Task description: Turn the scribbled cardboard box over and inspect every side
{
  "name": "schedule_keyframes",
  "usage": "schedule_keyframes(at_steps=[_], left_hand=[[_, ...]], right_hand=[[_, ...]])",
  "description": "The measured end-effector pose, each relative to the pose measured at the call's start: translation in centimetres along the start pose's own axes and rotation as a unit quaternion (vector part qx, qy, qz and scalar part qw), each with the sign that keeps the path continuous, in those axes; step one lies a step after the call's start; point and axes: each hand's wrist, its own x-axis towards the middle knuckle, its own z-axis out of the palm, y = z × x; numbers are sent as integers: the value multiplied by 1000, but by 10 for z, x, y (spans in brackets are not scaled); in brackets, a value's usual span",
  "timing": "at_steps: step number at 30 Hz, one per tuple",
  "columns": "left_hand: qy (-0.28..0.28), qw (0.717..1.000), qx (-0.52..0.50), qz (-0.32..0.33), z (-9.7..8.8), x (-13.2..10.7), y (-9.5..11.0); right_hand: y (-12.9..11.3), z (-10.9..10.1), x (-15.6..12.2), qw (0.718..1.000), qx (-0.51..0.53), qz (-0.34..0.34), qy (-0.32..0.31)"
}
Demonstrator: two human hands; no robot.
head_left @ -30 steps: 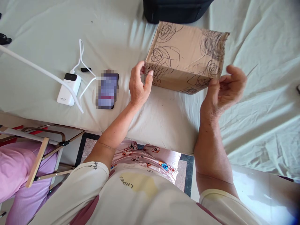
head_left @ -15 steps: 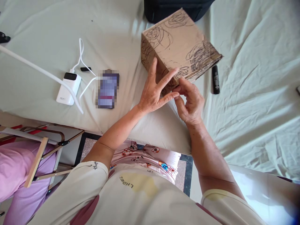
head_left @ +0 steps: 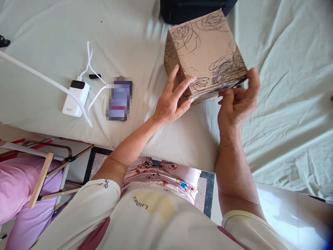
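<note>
A brown cardboard box (head_left: 205, 52) with black pen scribbles on its top and sides rests on the cloth-covered surface. My left hand (head_left: 169, 100) lies against its near left corner, fingers spread, with one fingertip on the top and others along the left side. At the near right corner, my right hand (head_left: 238, 100) has its fingers bent around the front edge, one finger up at the corner. Part of the front face is hidden by the right hand. A black marker (head_left: 241, 85) is mostly covered by that hand and the box.
A black bag (head_left: 195, 10) stands behind the box. To the left lie a white power bank (head_left: 76, 99) with a white cable, a small black piece (head_left: 95, 76) and a blurred phone (head_left: 120, 100). Another person's pink-clad leg (head_left: 23, 194) is beside a folding chair (head_left: 41, 180) at lower left.
The box has turned and shifted slightly right. My right hand has moved from the near left corner to the near right corner. My left hand has stayed nearly in place.
</note>
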Motion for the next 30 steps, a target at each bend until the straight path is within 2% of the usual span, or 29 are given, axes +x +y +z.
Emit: schedule_keyframes(at_steps=[5,9,12,18,22,26,28,30], left_hand=[[9,1000,17,-1,0,1,-2],[14,999,41,13,0,2,-10],[11,999,47,24,-3,2,-16],[28,998,48,23,-9,2,-16],[55,993,95,40,-10,2,-9],[29,980,173,95,-9,6,-9],[33,988,137,62,-8,11,-7],[66,996,46,-27,-6,15,2]], right_hand=[[-5,1,-1,999,-4,35,-15],[4,4,0,997,-30,69,-18],[9,4,1,994,-51,82,-47],[0,2,1,987,-58,125,-78],[6,3,0,992,-43,102,-54],[17,3,1,996,-14,77,-41],[20,1,2,996,11,68,-64],[20,0,2,995,33,63,-76]])
